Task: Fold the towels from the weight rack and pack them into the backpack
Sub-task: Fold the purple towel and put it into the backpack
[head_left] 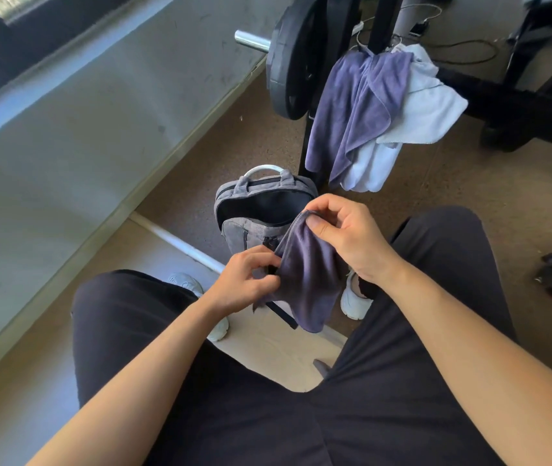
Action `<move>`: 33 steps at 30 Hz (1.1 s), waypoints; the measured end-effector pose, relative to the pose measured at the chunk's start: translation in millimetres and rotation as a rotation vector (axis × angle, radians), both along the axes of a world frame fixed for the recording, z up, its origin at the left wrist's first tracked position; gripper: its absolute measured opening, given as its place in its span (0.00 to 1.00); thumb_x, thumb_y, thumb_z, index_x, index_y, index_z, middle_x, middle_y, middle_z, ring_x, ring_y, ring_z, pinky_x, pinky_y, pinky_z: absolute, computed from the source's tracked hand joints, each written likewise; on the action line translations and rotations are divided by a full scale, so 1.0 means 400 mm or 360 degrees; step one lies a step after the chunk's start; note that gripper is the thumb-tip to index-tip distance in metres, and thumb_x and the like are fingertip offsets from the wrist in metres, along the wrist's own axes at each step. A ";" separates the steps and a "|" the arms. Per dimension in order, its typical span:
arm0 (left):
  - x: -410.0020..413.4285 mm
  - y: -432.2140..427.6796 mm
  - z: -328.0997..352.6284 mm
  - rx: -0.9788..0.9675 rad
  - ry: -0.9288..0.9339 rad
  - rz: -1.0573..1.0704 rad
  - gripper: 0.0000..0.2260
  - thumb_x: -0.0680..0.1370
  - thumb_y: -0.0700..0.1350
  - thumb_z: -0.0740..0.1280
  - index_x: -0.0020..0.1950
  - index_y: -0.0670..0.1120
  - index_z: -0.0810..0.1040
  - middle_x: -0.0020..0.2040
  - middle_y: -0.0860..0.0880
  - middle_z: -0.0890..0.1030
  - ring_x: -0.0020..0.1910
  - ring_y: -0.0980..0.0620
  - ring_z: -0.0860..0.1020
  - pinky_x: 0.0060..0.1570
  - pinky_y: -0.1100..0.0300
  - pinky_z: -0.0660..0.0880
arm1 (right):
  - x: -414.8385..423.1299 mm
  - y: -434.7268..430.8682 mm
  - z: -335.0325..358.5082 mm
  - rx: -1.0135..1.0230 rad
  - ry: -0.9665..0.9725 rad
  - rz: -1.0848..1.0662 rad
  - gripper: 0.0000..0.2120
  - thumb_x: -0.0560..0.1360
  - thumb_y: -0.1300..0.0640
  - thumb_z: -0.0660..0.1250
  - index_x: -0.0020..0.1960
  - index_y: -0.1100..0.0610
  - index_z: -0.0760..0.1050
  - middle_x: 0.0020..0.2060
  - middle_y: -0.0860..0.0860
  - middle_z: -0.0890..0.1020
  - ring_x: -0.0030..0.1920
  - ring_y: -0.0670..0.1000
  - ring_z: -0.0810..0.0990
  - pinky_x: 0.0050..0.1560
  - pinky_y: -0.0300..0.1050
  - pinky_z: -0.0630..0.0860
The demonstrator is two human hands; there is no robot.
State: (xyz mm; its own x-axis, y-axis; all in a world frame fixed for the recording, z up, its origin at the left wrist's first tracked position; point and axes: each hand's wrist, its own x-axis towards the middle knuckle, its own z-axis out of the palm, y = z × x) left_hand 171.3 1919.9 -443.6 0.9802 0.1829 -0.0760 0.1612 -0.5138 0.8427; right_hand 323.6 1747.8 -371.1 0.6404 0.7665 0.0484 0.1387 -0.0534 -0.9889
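Note:
A small dark purple towel (308, 277) hangs between my hands, in front of the grey backpack (237, 230). My right hand (345, 233) pinches its top corner between thumb and fingers. My left hand (247, 280) pinches its left edge lower down. The backpack stands upright on the floor between my feet, its main compartment unzipped and dark inside. On the black weight rack (379, 21) behind it hang a purple towel (358, 105) and a white towel (432, 112), draped side by side.
A black weight plate (288, 62) on a chrome bar end (251, 40) sits left of the hung towels. A grey wall runs along the left. Black rack legs (520, 105) and cables lie at the right. My knees and white shoes frame the backpack.

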 end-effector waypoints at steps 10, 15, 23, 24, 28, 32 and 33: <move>-0.013 0.034 -0.064 0.0729 0.0250 -0.0028 0.22 0.76 0.59 0.63 0.37 0.41 0.79 0.39 0.50 0.76 0.38 0.44 0.77 0.37 0.53 0.73 | 0.068 -0.009 -0.002 0.0125 0.0076 -0.0306 0.09 0.79 0.65 0.67 0.49 0.52 0.80 0.40 0.47 0.80 0.44 0.45 0.76 0.49 0.35 0.73; -0.018 0.100 -0.009 0.1116 -0.0062 -0.0144 0.14 0.78 0.52 0.67 0.39 0.45 0.83 0.39 0.49 0.79 0.36 0.43 0.79 0.31 0.57 0.70 | 0.143 -0.010 -0.002 -0.0056 -0.0047 -0.0511 0.05 0.80 0.64 0.66 0.52 0.56 0.79 0.43 0.49 0.82 0.46 0.43 0.80 0.50 0.37 0.76; -0.059 0.155 0.013 0.1081 -0.0180 0.0175 0.18 0.73 0.59 0.67 0.31 0.47 0.78 0.32 0.52 0.76 0.28 0.49 0.70 0.26 0.57 0.71 | 0.192 -0.001 -0.131 -0.0432 0.0060 -0.0736 0.05 0.80 0.62 0.67 0.54 0.57 0.79 0.48 0.54 0.83 0.51 0.53 0.81 0.56 0.51 0.78; -0.069 0.150 0.002 0.1060 -0.0160 0.0221 0.18 0.73 0.58 0.68 0.30 0.47 0.76 0.31 0.52 0.75 0.28 0.50 0.69 0.25 0.57 0.70 | 0.181 -0.004 -0.149 -0.0417 0.0147 -0.0724 0.05 0.80 0.63 0.67 0.52 0.55 0.79 0.48 0.54 0.83 0.52 0.55 0.81 0.56 0.51 0.78; -0.094 0.134 -0.017 0.1054 -0.0058 0.0342 0.17 0.68 0.50 0.76 0.27 0.46 0.72 0.28 0.51 0.72 0.26 0.49 0.67 0.28 0.62 0.62 | 0.171 0.001 -0.154 -0.0369 0.0296 -0.0678 0.09 0.81 0.63 0.65 0.49 0.50 0.77 0.50 0.55 0.83 0.53 0.54 0.81 0.57 0.50 0.77; -0.090 0.136 -0.005 0.0924 -0.0041 0.0573 0.15 0.65 0.48 0.74 0.27 0.48 0.69 0.26 0.54 0.70 0.26 0.48 0.69 0.29 0.61 0.63 | 0.176 0.006 -0.157 -0.0348 0.0435 -0.0714 0.06 0.81 0.64 0.65 0.53 0.55 0.77 0.52 0.56 0.82 0.55 0.55 0.81 0.58 0.53 0.77; -0.090 0.137 -0.004 0.0884 -0.0030 0.0596 0.15 0.65 0.47 0.74 0.27 0.49 0.68 0.26 0.54 0.69 0.26 0.48 0.69 0.30 0.61 0.64 | 0.175 0.009 -0.157 -0.0356 0.0442 -0.0714 0.06 0.81 0.64 0.65 0.54 0.55 0.77 0.53 0.57 0.82 0.55 0.55 0.80 0.59 0.53 0.77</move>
State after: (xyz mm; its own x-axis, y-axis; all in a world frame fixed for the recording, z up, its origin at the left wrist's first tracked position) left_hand 135.2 1974.5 -445.0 0.8432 0.5180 0.1439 0.4010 -0.7842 0.4734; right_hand 393.5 1751.4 -433.7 0.8709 0.3892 -0.3002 -0.2093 -0.2590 -0.9429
